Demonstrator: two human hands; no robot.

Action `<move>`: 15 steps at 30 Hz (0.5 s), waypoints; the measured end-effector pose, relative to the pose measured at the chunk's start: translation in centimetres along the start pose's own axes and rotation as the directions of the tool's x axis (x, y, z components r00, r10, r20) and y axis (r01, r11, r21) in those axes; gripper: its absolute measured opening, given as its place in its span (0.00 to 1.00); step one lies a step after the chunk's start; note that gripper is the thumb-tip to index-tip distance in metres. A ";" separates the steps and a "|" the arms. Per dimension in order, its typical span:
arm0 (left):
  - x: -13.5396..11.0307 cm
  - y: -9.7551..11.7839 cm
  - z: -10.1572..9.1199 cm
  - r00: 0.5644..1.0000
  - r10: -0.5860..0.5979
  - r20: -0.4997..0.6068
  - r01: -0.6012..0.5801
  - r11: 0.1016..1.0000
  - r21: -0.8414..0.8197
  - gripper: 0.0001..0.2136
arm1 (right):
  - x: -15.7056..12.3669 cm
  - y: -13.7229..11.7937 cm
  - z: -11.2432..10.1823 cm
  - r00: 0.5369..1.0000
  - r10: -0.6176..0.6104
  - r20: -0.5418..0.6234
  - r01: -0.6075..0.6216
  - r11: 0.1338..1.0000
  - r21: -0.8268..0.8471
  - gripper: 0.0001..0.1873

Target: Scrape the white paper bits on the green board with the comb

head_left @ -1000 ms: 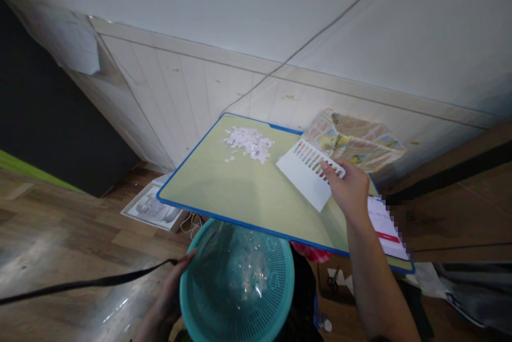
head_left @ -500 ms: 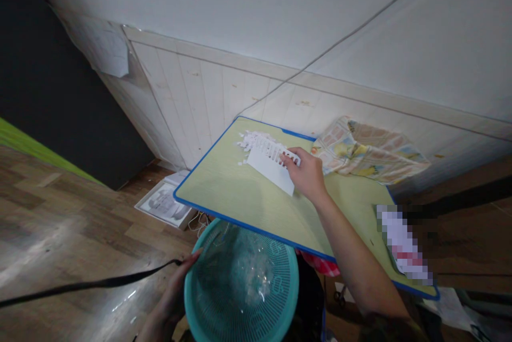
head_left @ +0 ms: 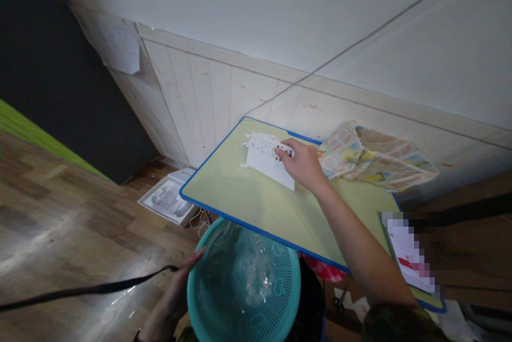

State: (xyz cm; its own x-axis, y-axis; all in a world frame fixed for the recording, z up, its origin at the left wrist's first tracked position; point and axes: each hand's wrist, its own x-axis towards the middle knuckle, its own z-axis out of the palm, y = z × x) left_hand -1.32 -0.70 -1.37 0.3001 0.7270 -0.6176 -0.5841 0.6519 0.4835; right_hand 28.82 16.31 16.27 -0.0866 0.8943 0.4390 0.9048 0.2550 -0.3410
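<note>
Right hand (head_left: 304,165): clasping a white slotted card (head_left: 267,167) by its right-hand end, the thumb bearing on the slotted face and the fingers going behind. Card: lying leftward of the hand, its long axis running from far left to near right, the slotted edge sitting uppermost and the plain edge facing the near side; whether that lower edge is touching the table (head_left: 236,195) cannot be told. White scraps (head_left: 260,135), small, paper-like: lying on the tabletop toward its far left, directly beyond the card, which is hiding most of them; a few are showing past its left end. The right hand is being much the nearer to both, with the card standing between the scraps and the table's near edge. Left hand (head_left: 183,279): gripping the left rim of a basket, fingers hooking over it. Basket (head_left: 295,291), turquoise, slotted wall, one: sitting lower than the tabletop, just at the near edge, its mouth facing upward. Contents: clear, shiny plastic (head_left: 258,278), crumpled, lying over the bottom; no separate pieces are being told apart. Shallow box (head_left: 160,202), pale, one: lying on the floor left of the table, holding something grey and white, unidentified. Patterned cloth (head_left: 378,158), one: lying rumpled along the table's far side, right of the card.
</note>
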 end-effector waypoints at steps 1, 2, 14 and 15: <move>0.1 0.0 -0.1 1.000 -0.001 -0.002 0.001 1.000 -0.001 0.11 | 0.1 -0.2 -0.1 1.000 -0.004 0.002 0.004 1.000 -0.003 0.13; 0.1 0.0 -0.2 1.000 -0.001 -0.006 0.001 1.000 0.001 0.11 | 0.2 -0.4 -0.1 1.000 -0.007 0.005 0.007 1.000 -0.007 0.13; -0.6 0.5 0.8 0.999 0.023 -0.028 -0.022 1.000 0.020 0.09 | -0.1 -1.5 -0.5 0.999 -0.027 -0.017 0.028 0.997 0.070 0.11; -0.6 0.5 0.8 0.999 0.025 -0.035 -0.024 1.000 0.015 0.09 | -0.1 -1.5 -0.5 1.000 -0.028 -0.014 0.029 0.997 0.066 0.11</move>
State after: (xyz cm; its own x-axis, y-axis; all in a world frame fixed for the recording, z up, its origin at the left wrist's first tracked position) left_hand -1.20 -0.64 -0.29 0.2590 0.7348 -0.6269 -0.5796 0.6374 0.5077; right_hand 27.64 15.67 17.15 -0.1062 0.8814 0.4603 0.8725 0.3046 -0.3820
